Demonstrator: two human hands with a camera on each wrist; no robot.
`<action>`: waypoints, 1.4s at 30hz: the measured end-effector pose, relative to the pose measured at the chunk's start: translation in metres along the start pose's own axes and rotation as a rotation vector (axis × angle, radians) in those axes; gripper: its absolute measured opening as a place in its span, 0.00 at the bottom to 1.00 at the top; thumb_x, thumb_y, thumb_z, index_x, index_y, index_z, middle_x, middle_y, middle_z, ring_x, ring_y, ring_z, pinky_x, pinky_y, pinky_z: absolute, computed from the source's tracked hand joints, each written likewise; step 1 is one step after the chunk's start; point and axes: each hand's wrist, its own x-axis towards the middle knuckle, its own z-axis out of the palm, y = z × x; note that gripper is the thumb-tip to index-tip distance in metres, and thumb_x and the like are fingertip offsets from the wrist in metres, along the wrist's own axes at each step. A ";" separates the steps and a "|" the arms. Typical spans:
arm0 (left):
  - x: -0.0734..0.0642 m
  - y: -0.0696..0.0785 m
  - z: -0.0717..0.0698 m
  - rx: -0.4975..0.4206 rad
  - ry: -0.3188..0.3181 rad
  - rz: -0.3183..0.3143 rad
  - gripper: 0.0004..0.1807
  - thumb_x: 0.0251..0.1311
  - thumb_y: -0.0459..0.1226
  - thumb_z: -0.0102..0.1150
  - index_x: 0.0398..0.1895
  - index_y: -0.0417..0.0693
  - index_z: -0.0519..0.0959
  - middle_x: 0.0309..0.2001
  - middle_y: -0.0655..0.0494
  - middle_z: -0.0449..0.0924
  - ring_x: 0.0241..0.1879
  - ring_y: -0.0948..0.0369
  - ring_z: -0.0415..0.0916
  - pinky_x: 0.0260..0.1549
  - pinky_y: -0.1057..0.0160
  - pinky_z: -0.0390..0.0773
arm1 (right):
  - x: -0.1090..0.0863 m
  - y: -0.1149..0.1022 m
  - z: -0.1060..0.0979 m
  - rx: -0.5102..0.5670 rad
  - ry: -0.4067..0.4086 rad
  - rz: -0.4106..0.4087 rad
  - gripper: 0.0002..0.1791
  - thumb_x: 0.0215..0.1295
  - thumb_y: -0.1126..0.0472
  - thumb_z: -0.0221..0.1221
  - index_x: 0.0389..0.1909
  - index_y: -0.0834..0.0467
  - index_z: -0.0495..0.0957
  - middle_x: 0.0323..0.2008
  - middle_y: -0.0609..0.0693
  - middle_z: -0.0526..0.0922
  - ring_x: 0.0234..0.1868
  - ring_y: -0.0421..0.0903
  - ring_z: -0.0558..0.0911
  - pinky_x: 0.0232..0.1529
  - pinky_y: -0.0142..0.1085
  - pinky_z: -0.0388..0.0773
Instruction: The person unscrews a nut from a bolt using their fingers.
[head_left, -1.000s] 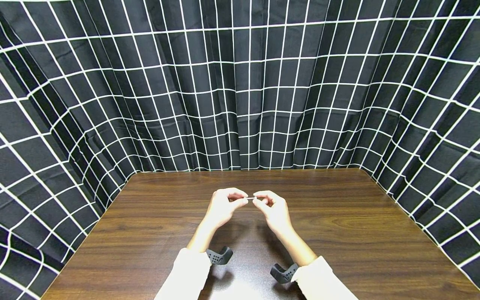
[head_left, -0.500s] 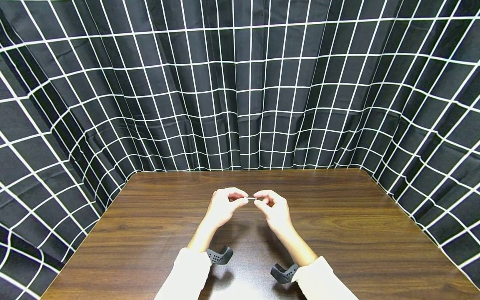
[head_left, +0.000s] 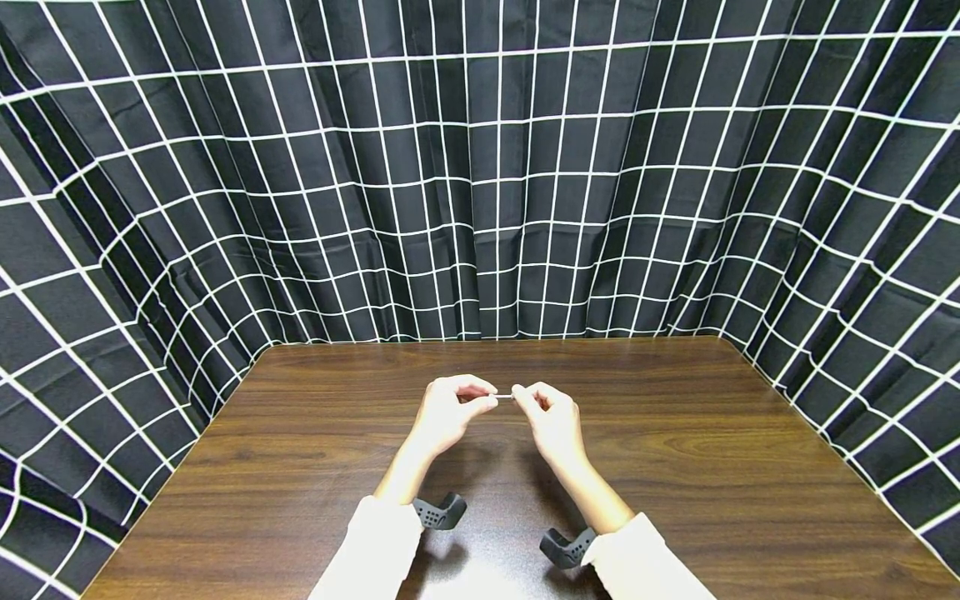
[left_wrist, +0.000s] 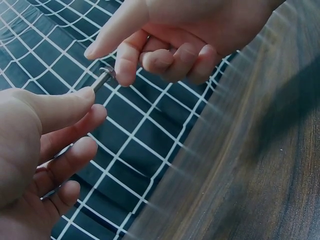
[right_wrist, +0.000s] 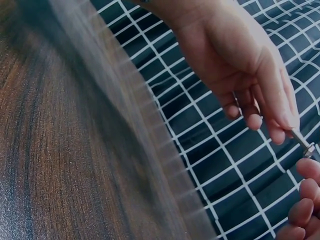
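My left hand (head_left: 442, 412) pinches the shank of a small metal bolt (left_wrist: 101, 82) between thumb and fingertips, with its other fingers loosely bent. A nut (right_wrist: 309, 150) sits at the bolt's free end, towards my right hand (head_left: 553, 419). In the left wrist view, the right index fingertip (left_wrist: 125, 75) is right against the nut, while the right thumb (left_wrist: 102, 42) reaches past it, with a gap between the two tips. The remaining right fingers curl inward. Both hands are raised above the table, facing each other, and the bolt bridges them almost level in the head view.
A brown wood-grain table (head_left: 315, 392) lies below the hands. Behind and beside it hangs a dark curtain (head_left: 495, 200) with a white grid. Black wrist mounts (head_left: 441, 511) sit by both white sleeves (head_left: 375, 550).
My right thumb has swung upward and forward across the nut, and the right fingertips have shifted slightly right. My left hand keeps its pinch on the bolt in nearly the same place.
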 end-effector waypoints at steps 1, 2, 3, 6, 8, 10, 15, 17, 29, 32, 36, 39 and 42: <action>0.000 0.000 0.000 -0.003 0.000 0.001 0.05 0.53 0.33 0.69 0.34 0.47 0.85 0.31 0.60 0.86 0.31 0.66 0.80 0.32 0.65 0.76 | 0.000 0.000 0.000 0.000 -0.004 0.001 0.11 0.63 0.56 0.64 0.23 0.56 0.82 0.15 0.42 0.71 0.19 0.38 0.64 0.22 0.34 0.61; 0.000 0.000 0.000 -0.004 0.000 0.002 0.05 0.53 0.33 0.69 0.34 0.47 0.85 0.31 0.60 0.86 0.31 0.66 0.80 0.32 0.65 0.76 | 0.000 -0.001 0.000 0.001 -0.005 0.000 0.12 0.63 0.56 0.64 0.22 0.56 0.81 0.15 0.42 0.70 0.19 0.38 0.64 0.22 0.34 0.61; 0.000 0.000 0.000 -0.006 0.000 0.003 0.05 0.53 0.33 0.69 0.34 0.46 0.85 0.30 0.60 0.86 0.30 0.66 0.80 0.32 0.65 0.76 | 0.000 -0.001 0.000 0.004 -0.006 -0.004 0.12 0.63 0.57 0.64 0.22 0.56 0.81 0.14 0.42 0.69 0.19 0.38 0.64 0.22 0.34 0.60; 0.001 0.000 0.000 -0.008 0.002 0.007 0.06 0.53 0.33 0.69 0.35 0.45 0.85 0.30 0.60 0.86 0.29 0.66 0.79 0.31 0.66 0.76 | 0.000 -0.001 0.000 0.015 -0.009 -0.018 0.12 0.62 0.59 0.64 0.21 0.56 0.80 0.14 0.42 0.67 0.18 0.38 0.63 0.21 0.33 0.60; 0.001 0.000 -0.001 -0.006 0.002 0.006 0.06 0.53 0.33 0.69 0.35 0.44 0.85 0.30 0.60 0.86 0.29 0.66 0.79 0.30 0.66 0.75 | 0.000 0.000 0.000 0.022 -0.012 -0.023 0.12 0.62 0.60 0.64 0.20 0.57 0.79 0.14 0.41 0.65 0.19 0.38 0.63 0.21 0.33 0.60; 0.001 0.000 -0.001 -0.006 0.002 0.005 0.06 0.54 0.33 0.69 0.35 0.44 0.85 0.30 0.60 0.86 0.29 0.66 0.79 0.30 0.66 0.75 | 0.000 0.001 0.000 0.029 -0.015 -0.025 0.11 0.61 0.61 0.64 0.20 0.58 0.79 0.14 0.41 0.65 0.19 0.38 0.63 0.22 0.32 0.59; 0.001 -0.001 -0.001 -0.013 0.003 0.006 0.07 0.54 0.32 0.69 0.36 0.41 0.85 0.31 0.59 0.86 0.29 0.65 0.79 0.30 0.66 0.75 | 0.000 0.001 0.001 0.062 -0.021 -0.018 0.09 0.60 0.61 0.65 0.23 0.61 0.81 0.14 0.41 0.66 0.19 0.38 0.63 0.21 0.31 0.59; 0.001 -0.001 -0.001 -0.017 0.005 0.004 0.06 0.54 0.32 0.69 0.36 0.42 0.85 0.31 0.59 0.86 0.29 0.65 0.79 0.30 0.66 0.75 | 0.000 0.001 0.001 0.078 -0.025 -0.016 0.07 0.59 0.62 0.66 0.25 0.60 0.82 0.14 0.41 0.66 0.19 0.37 0.63 0.21 0.31 0.58; 0.002 0.000 -0.003 -0.016 0.017 -0.006 0.06 0.53 0.30 0.69 0.34 0.46 0.85 0.31 0.59 0.86 0.30 0.65 0.80 0.33 0.54 0.78 | -0.001 -0.013 -0.004 0.175 -0.078 0.018 0.05 0.58 0.69 0.65 0.34 0.67 0.83 0.16 0.43 0.71 0.19 0.35 0.65 0.22 0.29 0.59; 0.002 0.001 -0.004 -0.006 0.017 -0.010 0.06 0.53 0.30 0.69 0.34 0.47 0.85 0.31 0.59 0.86 0.30 0.65 0.80 0.33 0.53 0.78 | -0.004 -0.030 -0.009 0.187 -0.095 0.016 0.05 0.57 0.73 0.64 0.35 0.71 0.81 0.16 0.46 0.72 0.19 0.35 0.65 0.22 0.28 0.59; 0.001 0.001 -0.004 -0.003 0.014 -0.013 0.05 0.54 0.31 0.69 0.34 0.46 0.85 0.31 0.59 0.86 0.31 0.64 0.81 0.34 0.53 0.78 | -0.006 -0.039 -0.011 0.203 -0.106 0.017 0.07 0.57 0.75 0.63 0.37 0.71 0.81 0.17 0.49 0.72 0.19 0.35 0.65 0.22 0.28 0.58; 0.001 0.000 -0.004 -0.003 0.015 -0.010 0.05 0.54 0.31 0.69 0.34 0.46 0.85 0.31 0.59 0.86 0.30 0.65 0.81 0.34 0.55 0.78 | -0.006 -0.037 -0.011 0.232 -0.111 0.010 0.08 0.57 0.75 0.63 0.38 0.71 0.81 0.17 0.50 0.72 0.19 0.35 0.65 0.22 0.28 0.58; 0.001 -0.001 -0.004 -0.005 0.016 -0.004 0.05 0.54 0.31 0.69 0.34 0.46 0.85 0.31 0.59 0.86 0.30 0.65 0.80 0.33 0.57 0.78 | -0.006 -0.036 -0.011 0.244 -0.116 0.007 0.09 0.56 0.76 0.62 0.39 0.72 0.80 0.18 0.51 0.72 0.19 0.35 0.64 0.21 0.28 0.58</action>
